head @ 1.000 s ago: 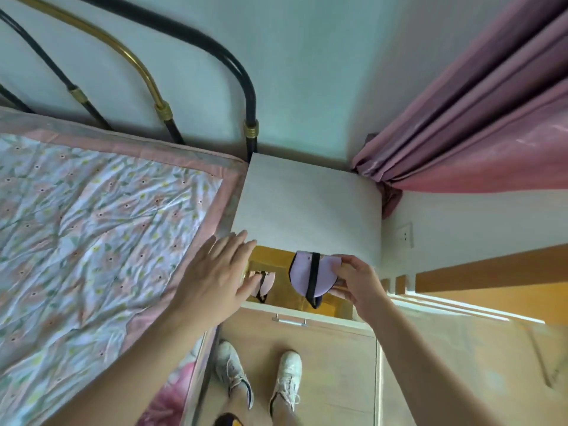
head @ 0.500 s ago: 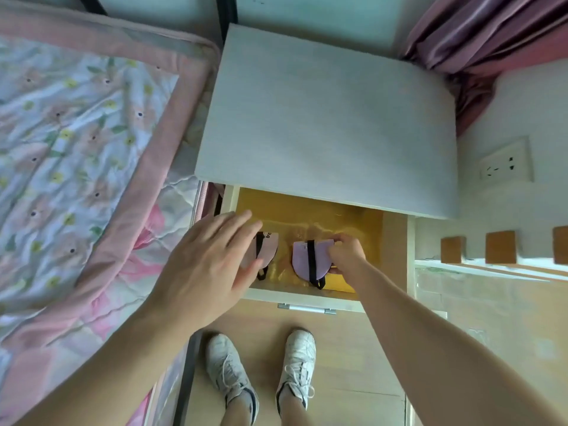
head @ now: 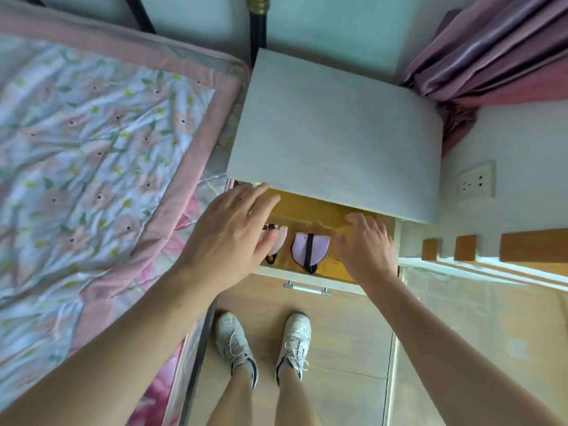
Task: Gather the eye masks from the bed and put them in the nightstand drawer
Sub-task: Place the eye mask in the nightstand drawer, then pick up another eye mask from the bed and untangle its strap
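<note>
The bed (head: 92, 149) fills the left half of the frame, spread with one floral quilt (head: 76, 142) edged in pink, its dark metal headboard rails crossing the top edge. Right of it, in the upper middle, stands one nightstand (head: 335, 130) with a plain pale grey top, and below that top its single drawer (head: 319, 216) is pulled open toward the bottom of the frame, showing a yellow lining and a silver bar handle (head: 307, 289) on its front. A pink curtain (head: 498, 47) hangs bunched in the upper right corner, and one white wall socket (head: 476, 181) sits at the right edge beside the nightstand. Two bare forearms reach up from the bottom corners. The left hand (head: 227, 238) hovers over the left end of the drawer, fingers straight and slightly spread, holding nothing; its thumb side covers part of what lies beneath. The right hand (head: 365, 244) is over the right end of the drawer, fingers loosely extended and apart, also holding nothing, though motion blur softens the fingertips. Two white sneakers (head: 264, 342) stand on the wooden floor in the lower middle. Two eye masks lie inside the drawer between the hands: a lilac eye mask (head: 310, 249) with a black strap, fully visible near the front, and just left of it a pink eye mask (head: 278, 241), half hidden by the left hand. No writing or brand is readable anywhere.
</note>
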